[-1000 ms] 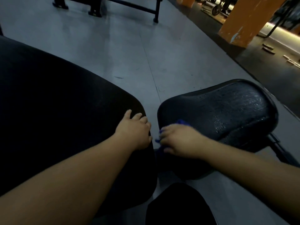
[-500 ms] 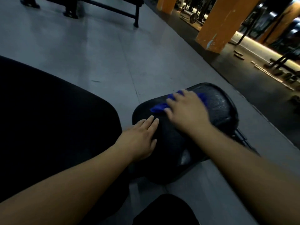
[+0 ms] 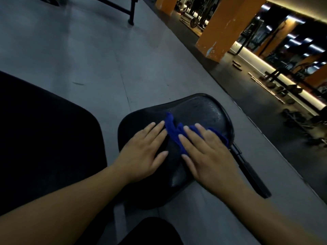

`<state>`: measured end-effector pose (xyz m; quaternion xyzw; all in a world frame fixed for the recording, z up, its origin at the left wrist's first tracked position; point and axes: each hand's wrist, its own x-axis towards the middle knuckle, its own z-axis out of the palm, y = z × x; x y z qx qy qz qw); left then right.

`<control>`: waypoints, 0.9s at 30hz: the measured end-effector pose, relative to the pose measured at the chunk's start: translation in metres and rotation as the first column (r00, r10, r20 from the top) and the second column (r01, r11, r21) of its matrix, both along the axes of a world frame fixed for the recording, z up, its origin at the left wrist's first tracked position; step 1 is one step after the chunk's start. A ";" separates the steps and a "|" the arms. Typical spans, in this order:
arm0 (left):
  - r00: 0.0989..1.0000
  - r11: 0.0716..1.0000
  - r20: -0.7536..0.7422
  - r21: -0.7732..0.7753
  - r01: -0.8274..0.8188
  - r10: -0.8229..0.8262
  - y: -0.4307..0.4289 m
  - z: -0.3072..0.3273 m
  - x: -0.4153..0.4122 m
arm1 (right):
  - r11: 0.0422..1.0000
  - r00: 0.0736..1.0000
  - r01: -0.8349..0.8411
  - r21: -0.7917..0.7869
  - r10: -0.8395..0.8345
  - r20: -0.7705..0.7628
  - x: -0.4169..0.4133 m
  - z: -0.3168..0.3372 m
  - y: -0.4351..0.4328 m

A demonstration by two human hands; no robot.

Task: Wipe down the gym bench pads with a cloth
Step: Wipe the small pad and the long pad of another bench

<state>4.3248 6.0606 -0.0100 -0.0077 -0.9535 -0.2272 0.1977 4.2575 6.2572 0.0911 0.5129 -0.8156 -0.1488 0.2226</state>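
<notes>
A small black seat pad point(image 3: 203, 108) sits in the middle of the view, its far part glistening wet. A blue cloth point(image 3: 172, 131) lies bunched on top of it. My right hand point(image 3: 207, 154) presses flat on the cloth with straight fingers, and blue edges show around it. My left hand point(image 3: 143, 154) rests flat on the pad's left half, fingertips touching the cloth's edge. A large black back pad point(image 3: 44, 138) fills the left side, separated from the seat pad by a gap.
Grey floor point(image 3: 88, 50) stretches ahead. A black bench frame point(image 3: 123, 9) stands at the top. Orange pillars point(image 3: 224, 27) rise at the upper right, with weights and bars point(image 3: 283, 89) on dark flooring beyond. A black bar point(image 3: 251, 172) juts from the seat's right side.
My left hand moved from the big pad's edge onto the seat pad. My right hand slid the cloth from the seat's near left edge across its top.
</notes>
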 end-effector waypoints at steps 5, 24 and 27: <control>0.999 1.000 -0.040 0.027 -0.016 0.017 -0.002 -0.010 -0.003 | 0.933 0.956 0.291 -0.213 -0.294 0.020 -0.053 0.058 -0.038; 0.989 0.986 0.040 0.086 -0.143 0.140 -0.008 -0.017 -0.009 | 0.968 0.969 0.237 0.086 -0.242 0.048 -0.050 -0.002 -0.152; 0.989 0.986 0.050 0.086 -0.143 0.139 -0.008 -0.020 -0.010 | 0.993 0.989 0.115 0.041 -0.118 0.092 -0.019 -0.004 -0.085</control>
